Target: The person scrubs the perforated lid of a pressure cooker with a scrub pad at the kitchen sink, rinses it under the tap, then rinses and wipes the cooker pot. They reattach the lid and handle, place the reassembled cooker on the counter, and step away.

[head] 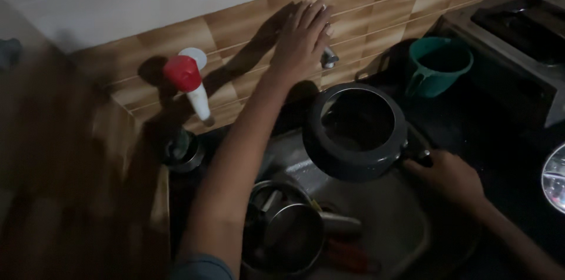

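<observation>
- The left hand (301,35) is raised at upper centre of the frame and laid, fingers curled, over the metal tap (328,56) mounted on the brown tiled wall (176,38); the tap handle is covered by the palm, so it is judged to be gripped, though the grip itself is hidden.
- The right hand (448,179) is closed around the black handle of the dark pressure cooker (356,131) at right of centre.
- The pressure cooker is held tilted above the sink (388,221), its open mouth placed directly beneath the tap spout.
- No stream of water is visible from the spout, and whether the cooker holds water cannot be told in the dim light; filling or rinsing is therefore judged not yet under way.
- In the sink, at lower centre, unwashed steel vessels (288,227) are stacked, which are judged to remain to be dealt with.
- A second tap with a red cap (187,80) is fixed to the wall at left of centre.
- A green mug (438,65) is placed on the dark counter at upper right, near a gas stove (518,32).
</observation>
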